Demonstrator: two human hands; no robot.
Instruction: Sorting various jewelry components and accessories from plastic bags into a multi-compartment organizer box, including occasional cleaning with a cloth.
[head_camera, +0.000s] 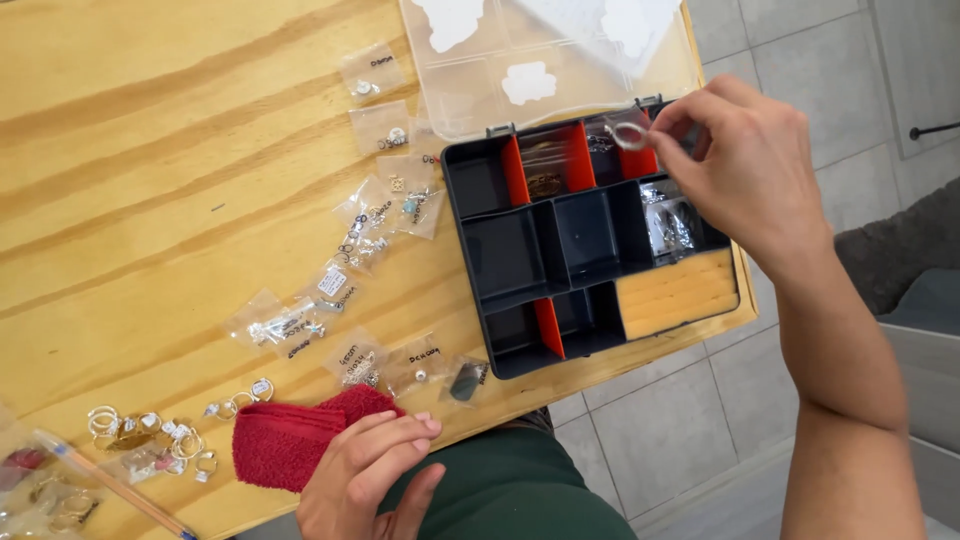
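Observation:
My right hand (745, 165) hovers over the far right corner of a black organizer box (500, 255) and pinches a small silver ring (628, 135) between thumb and fingers. The box has orange dividers, small bags of jewellery in its far compartments and a tan foam pad (678, 293) at its near right. Its clear lid (545, 60) lies open behind it. My left hand (370, 475) rests at the table's near edge, fingers on a folded red cloth (290, 440).
Several small clear bags of jewellery (345, 250) trail across the wooden table (150, 150) left of the box. Loose silver rings (150, 430) lie at the near left beside a thin stick (110, 485). Grey tiled floor lies to the right.

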